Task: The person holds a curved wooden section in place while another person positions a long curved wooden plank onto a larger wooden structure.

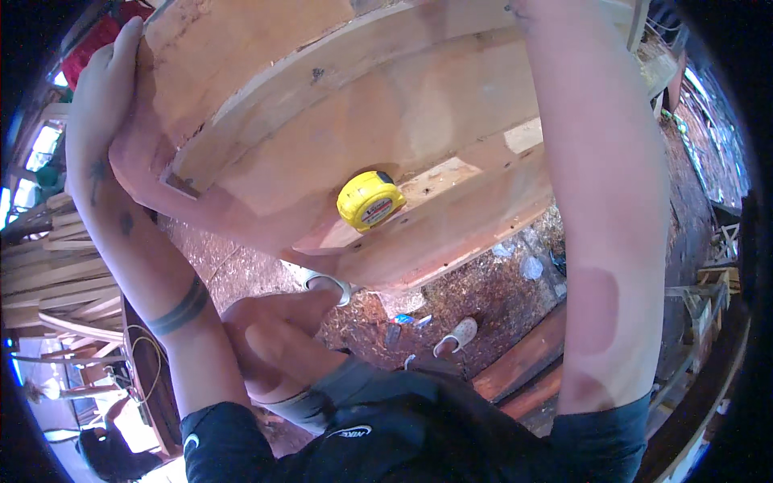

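A large curved wooden piece [241,64], with ledges along its length, fills the upper middle. A yellow tape measure [370,200] rests on it beside a narrow inner ledge. My left hand [113,80] has its fingers closed on the piece's upper left edge. My right arm reaches up across the piece on the right; my right hand [531,12] is mostly cut off by the top of the view, so its fingers cannot be made out.
Stacked pale boards [48,274] lie at left. Another person [109,447] is at lower left. My bare leg and light clogs [455,338] show below, on a shaving-strewn floor [378,322]. Reddish timbers [515,362] lie at lower right, near wooden frames [717,298].
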A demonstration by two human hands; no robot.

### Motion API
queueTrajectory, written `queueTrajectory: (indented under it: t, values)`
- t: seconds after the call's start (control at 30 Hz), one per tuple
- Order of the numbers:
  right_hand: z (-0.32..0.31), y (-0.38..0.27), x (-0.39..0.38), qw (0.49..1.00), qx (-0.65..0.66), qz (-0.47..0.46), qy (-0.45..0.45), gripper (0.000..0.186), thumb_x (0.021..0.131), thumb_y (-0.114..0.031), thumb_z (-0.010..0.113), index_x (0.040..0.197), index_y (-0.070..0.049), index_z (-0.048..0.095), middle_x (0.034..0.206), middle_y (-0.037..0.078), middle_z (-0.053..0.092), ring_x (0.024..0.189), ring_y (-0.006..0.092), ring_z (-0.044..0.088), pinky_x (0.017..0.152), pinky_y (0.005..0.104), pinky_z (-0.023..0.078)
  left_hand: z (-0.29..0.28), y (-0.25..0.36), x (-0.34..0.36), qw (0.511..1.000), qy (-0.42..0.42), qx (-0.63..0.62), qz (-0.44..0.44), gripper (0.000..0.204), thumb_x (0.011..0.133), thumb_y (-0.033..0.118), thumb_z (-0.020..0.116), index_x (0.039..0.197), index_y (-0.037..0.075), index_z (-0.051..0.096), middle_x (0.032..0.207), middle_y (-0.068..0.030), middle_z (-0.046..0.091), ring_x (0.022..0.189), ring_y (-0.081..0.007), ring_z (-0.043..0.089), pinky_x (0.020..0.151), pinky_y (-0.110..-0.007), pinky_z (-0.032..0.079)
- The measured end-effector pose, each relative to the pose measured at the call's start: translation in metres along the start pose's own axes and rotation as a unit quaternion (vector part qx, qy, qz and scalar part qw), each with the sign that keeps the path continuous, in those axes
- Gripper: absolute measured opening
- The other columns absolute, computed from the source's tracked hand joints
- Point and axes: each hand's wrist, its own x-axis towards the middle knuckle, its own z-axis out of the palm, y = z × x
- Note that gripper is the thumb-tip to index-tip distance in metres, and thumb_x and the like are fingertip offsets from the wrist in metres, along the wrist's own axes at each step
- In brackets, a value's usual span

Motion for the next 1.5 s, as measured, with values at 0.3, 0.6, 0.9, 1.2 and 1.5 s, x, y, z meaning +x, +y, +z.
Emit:
queueTrajectory:
  t: [0.3,0.6,0.9,1.2,1.5]
  values:
    - [0.060,0.024,0.028,0.880,-0.155,-0.071,0.444,0.048,0.089,-0.031,0.036,0.095,0.005,0.066,0.105,0.028,0.061,0.100,0.0421,0.059,0.089,0.0475,0.045,-0.007,0.023,0.004,0.980,-0.049,-0.104,-0.160,0.058,0.096,0.046,0.033,0.109,-0.005,0.058,0.106,-0.0282,0.060,0.105,-0.0395,0.056,0.091,-0.040,0.040]
    - [0.067,0.020,0.014,0.874,-0.152,-0.043,0.460,0.045,0.087,-0.031,0.037,0.095,0.002,0.068,0.105,0.024,0.063,0.100,0.0384,0.061,0.089,0.0468,0.046,-0.002,0.029,0.006,0.976,-0.030,-0.098,-0.194,0.062,0.097,0.048,0.034,0.090,-0.008,0.060,0.074,-0.0217,0.060,0.075,-0.0310,0.059,0.075,-0.039,0.043]
    - [0.068,0.013,0.014,0.876,-0.143,-0.061,0.457,0.038,0.086,-0.029,0.044,0.094,-0.005,0.071,0.105,0.022,0.065,0.098,0.0353,0.064,0.085,0.0460,0.050,0.005,0.001,-0.003,0.997,-0.004,0.018,-0.074,0.059,0.098,0.045,0.030,0.100,-0.006,0.059,0.086,-0.0276,0.061,0.086,-0.0430,0.057,0.074,-0.045,0.041]
    - [0.071,0.013,0.015,0.888,-0.132,-0.016,0.441,0.040,0.080,-0.034,0.051,0.101,-0.005,0.070,0.101,0.015,0.068,0.096,0.0292,0.065,0.085,0.0379,0.049,0.002,0.019,-0.002,0.992,-0.008,-0.016,-0.128,0.067,0.098,0.047,0.028,0.085,-0.009,0.061,0.083,-0.0308,0.059,0.084,-0.0477,0.055,0.072,-0.050,0.040]
    - [0.072,0.018,0.018,0.876,-0.124,-0.039,0.464,0.042,0.081,-0.033,0.042,0.095,-0.007,0.071,0.100,0.017,0.068,0.097,0.0324,0.064,0.087,0.0424,0.048,-0.007,0.035,0.002,0.984,-0.038,-0.032,-0.173,0.065,0.099,0.045,0.029,0.090,-0.010,0.062,0.086,-0.0321,0.060,0.087,-0.0488,0.056,0.074,-0.051,0.041]
